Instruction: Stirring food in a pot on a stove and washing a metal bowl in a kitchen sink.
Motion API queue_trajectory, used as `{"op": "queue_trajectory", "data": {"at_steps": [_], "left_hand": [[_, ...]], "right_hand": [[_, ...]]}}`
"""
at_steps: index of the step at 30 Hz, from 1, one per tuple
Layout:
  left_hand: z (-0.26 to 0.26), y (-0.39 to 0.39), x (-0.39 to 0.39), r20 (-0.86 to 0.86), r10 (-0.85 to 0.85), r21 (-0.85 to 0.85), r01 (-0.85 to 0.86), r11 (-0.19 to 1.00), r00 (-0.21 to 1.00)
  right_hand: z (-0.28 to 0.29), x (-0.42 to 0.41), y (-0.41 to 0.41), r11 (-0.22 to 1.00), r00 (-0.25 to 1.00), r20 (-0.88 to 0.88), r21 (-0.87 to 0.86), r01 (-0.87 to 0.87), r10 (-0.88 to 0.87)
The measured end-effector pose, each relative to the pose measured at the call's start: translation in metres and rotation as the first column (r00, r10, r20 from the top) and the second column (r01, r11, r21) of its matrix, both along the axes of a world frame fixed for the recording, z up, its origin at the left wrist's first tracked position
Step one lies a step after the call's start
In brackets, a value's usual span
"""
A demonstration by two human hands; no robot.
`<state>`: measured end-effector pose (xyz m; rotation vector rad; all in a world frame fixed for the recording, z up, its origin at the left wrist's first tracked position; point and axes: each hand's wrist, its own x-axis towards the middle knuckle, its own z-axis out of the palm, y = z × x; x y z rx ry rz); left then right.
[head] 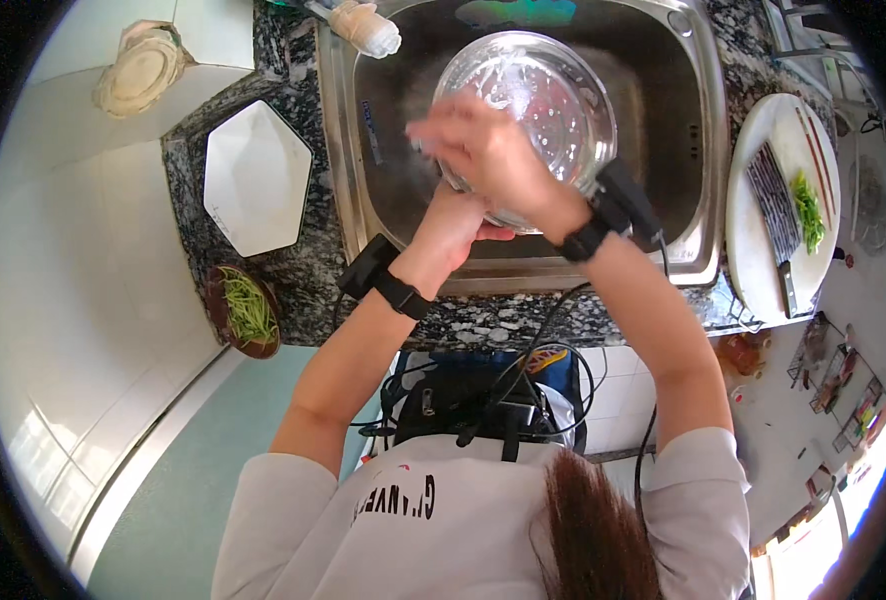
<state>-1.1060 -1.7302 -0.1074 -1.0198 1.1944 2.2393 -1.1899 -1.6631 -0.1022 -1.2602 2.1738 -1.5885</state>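
Note:
A clear glass bowl (563, 120) is over the stainless steel sink (649, 112), with water drops and bright reflections on its surface. My left hand (462, 221) grips the bowl's near side, fingers passing under it. Blurred by motion, my right hand (488, 146) is across the bowl's near left rim, above the left hand. Its fingers point left, and whether they touch the glass cannot be told. The end of the faucet (364, 28), wrapped in pale material, hangs over the sink's far left corner.
Left of the sink are a white hexagonal plate (259, 180) and a brown bowl of cut green stems (248, 315). At right, a round white cutting board (758, 247) bears a cleaver (773, 199), chopped greens (809, 210) and chopsticks (814, 165). Black cables (555, 304) hang from my wrist straps.

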Motion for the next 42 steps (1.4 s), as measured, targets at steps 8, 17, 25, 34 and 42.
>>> {"op": "queue_trajectory", "data": {"at_steps": [8,17,25,34,42], "left_hand": [[0.005,0.007,0.006,-0.03,0.147,-0.024,-0.148,0.989,0.989],[-0.011,-0.007,0.008,-0.059,0.148,-0.113,-0.154,0.982,0.987],[0.01,0.004,0.014,-0.028,0.053,-0.059,-0.055,0.997,0.998],[0.001,-0.006,0.013,-0.137,0.343,-0.125,-0.359,0.925,0.93],[-0.009,-0.001,0.005,-0.161,0.277,-0.09,-0.293,0.952,0.947]], "right_hand": [[-0.052,-0.102,0.064,0.741,0.776,-0.319,0.25,0.623,-0.544],[-0.039,0.026,0.071,0.866,0.968,0.003,0.449,0.222,-0.25],[-0.033,-0.047,0.001,0.891,0.893,-0.171,0.124,0.438,-0.415],[-0.061,-0.008,0.061,0.608,0.768,-0.328,0.472,0.638,-0.55],[-0.042,0.01,0.073,0.815,0.108,0.823,0.519,0.257,-0.558]]}}
